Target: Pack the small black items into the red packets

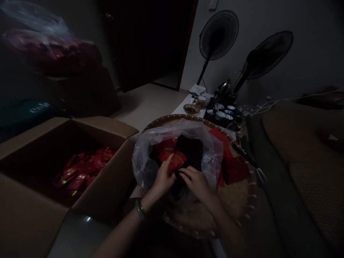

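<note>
My left hand (164, 175) is closed on a small red packet (177, 160) with a green band. Close beside it, my right hand (195, 181) has its fingers pinched near the packet's lower end, around something dark and small that I cannot make out. Both hands are over an open clear plastic bag (212, 154). Inside the bag lies a dark, loose-looking mass (189, 147), with more red packets (164, 148) at its left. The bag sits in a round woven bamboo tray (236, 199). Flat red pieces (233, 165) lie on the tray's right side.
At left, an open cardboard box (102, 190) holds many red packets (83, 170). Behind it, a plastic bag of red packets (59, 50) rests on another box (86, 89). Cups (220, 114) stand on a low table, near two standing fans (219, 34). A woven mat (309, 150) lies right.
</note>
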`<move>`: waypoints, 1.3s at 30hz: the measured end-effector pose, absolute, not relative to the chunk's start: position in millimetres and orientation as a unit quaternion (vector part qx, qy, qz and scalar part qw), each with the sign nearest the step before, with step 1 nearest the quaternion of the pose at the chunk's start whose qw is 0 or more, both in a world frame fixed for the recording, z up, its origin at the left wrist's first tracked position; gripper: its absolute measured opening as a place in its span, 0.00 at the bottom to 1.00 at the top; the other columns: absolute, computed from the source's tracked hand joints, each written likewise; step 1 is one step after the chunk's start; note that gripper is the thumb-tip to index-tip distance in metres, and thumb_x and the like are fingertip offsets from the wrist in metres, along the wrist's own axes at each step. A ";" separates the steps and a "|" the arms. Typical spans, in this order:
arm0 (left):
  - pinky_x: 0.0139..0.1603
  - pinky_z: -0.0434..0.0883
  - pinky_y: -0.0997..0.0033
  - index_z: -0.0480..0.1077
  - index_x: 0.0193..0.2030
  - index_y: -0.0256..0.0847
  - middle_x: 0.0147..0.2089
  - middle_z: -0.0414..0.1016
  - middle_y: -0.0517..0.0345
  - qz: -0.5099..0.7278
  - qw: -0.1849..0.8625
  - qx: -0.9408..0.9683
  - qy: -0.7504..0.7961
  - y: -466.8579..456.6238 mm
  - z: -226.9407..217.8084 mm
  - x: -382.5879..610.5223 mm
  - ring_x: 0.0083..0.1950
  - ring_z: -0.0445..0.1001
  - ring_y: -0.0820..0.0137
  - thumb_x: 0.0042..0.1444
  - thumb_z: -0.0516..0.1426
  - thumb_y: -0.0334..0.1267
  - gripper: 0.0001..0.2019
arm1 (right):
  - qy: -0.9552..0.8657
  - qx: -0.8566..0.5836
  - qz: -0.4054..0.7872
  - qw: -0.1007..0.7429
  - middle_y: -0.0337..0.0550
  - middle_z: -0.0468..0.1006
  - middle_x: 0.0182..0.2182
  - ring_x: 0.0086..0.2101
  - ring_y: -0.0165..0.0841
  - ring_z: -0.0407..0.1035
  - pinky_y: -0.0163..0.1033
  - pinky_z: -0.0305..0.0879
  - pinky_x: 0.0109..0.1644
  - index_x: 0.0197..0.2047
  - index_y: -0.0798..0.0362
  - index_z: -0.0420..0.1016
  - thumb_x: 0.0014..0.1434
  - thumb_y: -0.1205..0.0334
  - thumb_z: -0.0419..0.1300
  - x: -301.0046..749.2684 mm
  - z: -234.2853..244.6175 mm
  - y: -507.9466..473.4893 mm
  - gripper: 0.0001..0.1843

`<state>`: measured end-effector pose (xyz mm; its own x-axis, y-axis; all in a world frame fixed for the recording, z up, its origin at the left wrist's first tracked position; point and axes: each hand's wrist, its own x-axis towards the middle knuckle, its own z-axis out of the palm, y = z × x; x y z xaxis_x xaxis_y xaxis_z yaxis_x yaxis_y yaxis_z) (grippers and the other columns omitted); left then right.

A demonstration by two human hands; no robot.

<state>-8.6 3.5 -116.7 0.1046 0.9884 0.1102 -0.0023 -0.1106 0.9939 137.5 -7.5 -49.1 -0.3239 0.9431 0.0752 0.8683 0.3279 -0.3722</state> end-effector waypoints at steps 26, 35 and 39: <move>0.33 0.69 0.75 0.45 0.65 0.47 0.55 0.62 0.49 0.495 0.559 0.516 0.421 1.3 -117.5 -13.7 0.29 0.69 0.79 0.46 0.52 0.24 0.39 | -0.857 -0.507 0.092 -0.012 0.47 0.72 0.43 0.46 0.41 0.63 0.47 0.63 0.46 0.41 0.48 0.74 0.56 0.58 0.56 132.7 -45.0 -17.7 0.11; 0.52 0.63 0.63 0.63 0.56 0.38 0.49 0.70 0.49 0.383 0.591 0.617 0.351 10.3 -118.8 -31.6 0.49 0.67 0.62 0.34 0.67 0.36 0.38 | -0.814 -0.510 0.254 0.115 0.41 0.72 0.30 0.31 0.30 0.67 0.34 0.63 0.35 0.30 0.53 0.72 0.60 0.62 0.50 152.5 -32.5 -6.9 0.12; 0.33 0.65 0.76 0.74 0.35 0.32 0.27 0.69 0.62 0.324 0.663 0.590 0.327 9.3 -119.4 -25.2 0.29 0.66 0.73 0.42 0.63 0.40 0.14 | -0.810 -0.505 0.267 0.137 0.43 0.73 0.34 0.36 0.31 0.68 0.35 0.63 0.39 0.34 0.53 0.72 0.60 0.63 0.51 153.9 -26.5 -9.2 0.10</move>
